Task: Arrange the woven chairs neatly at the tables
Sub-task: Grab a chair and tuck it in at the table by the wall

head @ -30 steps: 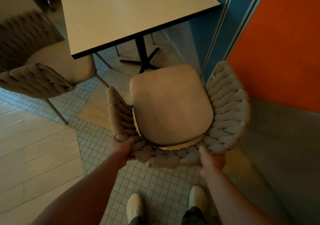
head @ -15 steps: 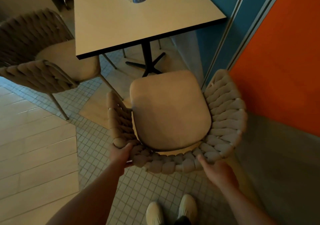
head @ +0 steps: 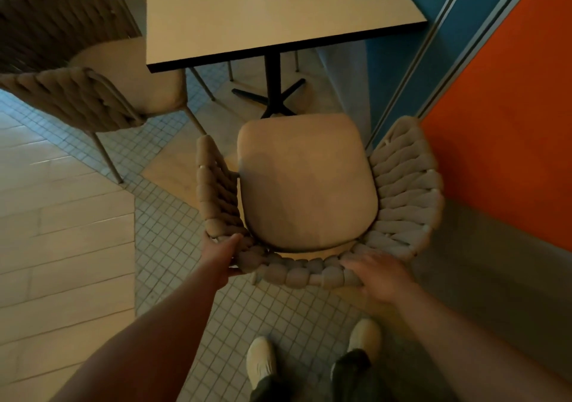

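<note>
A beige woven chair [head: 405, 185] with a padded seat stands just in front of me, facing the pale table [head: 272, 14]. Its seat front sits short of the table's dark edge, near the black pedestal base [head: 272, 98]. My left hand [head: 221, 256] is closed around the left rear corner of the woven backrest. My right hand [head: 380, 277] lies flat on the right rear of the backrest rim with its fingers spread, blurred. A second woven chair [head: 77, 92] stands at the table's left side, its seat partly under the tabletop.
An orange wall panel [head: 510, 123] and a blue panel [head: 411, 61] run close along the chair's right side. My white shoes [head: 261, 361] stand on small square tiles behind the chair. Wood-look flooring [head: 62, 246] spreads to the left.
The chair and I have moved closer to the table. My right hand has let go of its grip on the backrest and now rests flat on the rim.
</note>
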### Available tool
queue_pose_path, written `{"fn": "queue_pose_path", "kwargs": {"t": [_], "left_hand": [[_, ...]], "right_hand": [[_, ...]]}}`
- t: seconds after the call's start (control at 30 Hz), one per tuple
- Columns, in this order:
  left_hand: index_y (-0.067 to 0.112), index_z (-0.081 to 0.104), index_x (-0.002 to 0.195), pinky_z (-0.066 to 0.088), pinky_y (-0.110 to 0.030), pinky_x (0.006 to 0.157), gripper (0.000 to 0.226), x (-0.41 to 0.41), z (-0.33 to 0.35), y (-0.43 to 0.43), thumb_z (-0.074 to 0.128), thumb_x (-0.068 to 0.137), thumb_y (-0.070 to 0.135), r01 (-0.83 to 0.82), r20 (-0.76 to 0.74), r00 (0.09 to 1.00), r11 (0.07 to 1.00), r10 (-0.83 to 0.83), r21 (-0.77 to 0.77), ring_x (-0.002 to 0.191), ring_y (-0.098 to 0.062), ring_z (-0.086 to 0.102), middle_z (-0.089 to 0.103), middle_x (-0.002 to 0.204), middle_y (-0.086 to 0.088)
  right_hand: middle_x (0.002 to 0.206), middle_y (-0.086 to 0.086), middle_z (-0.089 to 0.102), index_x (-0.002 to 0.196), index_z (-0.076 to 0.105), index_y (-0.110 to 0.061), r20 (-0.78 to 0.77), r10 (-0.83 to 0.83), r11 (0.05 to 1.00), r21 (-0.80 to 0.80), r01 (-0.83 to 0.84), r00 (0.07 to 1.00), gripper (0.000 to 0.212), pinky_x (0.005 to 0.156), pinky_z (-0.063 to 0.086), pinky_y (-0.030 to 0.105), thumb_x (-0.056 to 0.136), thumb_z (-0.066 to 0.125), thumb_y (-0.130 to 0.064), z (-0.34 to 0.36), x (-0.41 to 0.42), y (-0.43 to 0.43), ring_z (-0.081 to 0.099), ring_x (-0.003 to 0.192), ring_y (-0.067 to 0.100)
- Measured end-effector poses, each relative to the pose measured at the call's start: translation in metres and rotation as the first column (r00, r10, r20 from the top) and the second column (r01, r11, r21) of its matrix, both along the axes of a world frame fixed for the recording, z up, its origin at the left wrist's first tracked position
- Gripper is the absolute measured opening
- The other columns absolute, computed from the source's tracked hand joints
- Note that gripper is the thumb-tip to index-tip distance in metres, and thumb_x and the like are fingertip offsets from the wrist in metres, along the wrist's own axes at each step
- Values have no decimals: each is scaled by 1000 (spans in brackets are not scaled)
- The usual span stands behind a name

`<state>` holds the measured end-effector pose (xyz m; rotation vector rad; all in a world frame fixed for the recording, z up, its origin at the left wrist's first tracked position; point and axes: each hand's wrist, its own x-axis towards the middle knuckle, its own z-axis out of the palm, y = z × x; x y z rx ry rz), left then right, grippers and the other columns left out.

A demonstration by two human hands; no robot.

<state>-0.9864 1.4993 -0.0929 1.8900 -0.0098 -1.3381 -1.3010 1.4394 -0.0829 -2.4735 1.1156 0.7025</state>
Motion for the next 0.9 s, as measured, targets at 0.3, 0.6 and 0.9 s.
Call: {"fn": "queue_pose_path", "kwargs": {"t": [0.3,0.6,0.9], "left_hand": [[22,41,141,57,-50,72,68,-36,4,-10,69,85,-4,-229,131,965,973,226,8,97,-33,62,57,117,-13],[24,39,139,59,-48,66,68,-79,-4,-36,70,85,-1,-260,112,959,966,259,-5,96,-35,65,59,119,-15],[30,36,142,61,-55,72,74,-93,-18,-68,72,83,3,-257,128,957,966,259,-37,102,-36,66,58,122,-16]], "right_hand": [[126,7,59,132,50,-23,11,133,988,82,-133,991,39,85,44,37,93,52,-20,-2,-18,-27,56,115,27],[129,8,57,132,50,-22,-32,163,982,98,-159,986,41,92,45,40,92,52,-16,2,-58,-75,54,119,28],[126,7,59,133,51,-24,-45,190,979,85,-186,981,43,86,46,38,90,54,-18,0,-75,-119,57,116,29]]}}
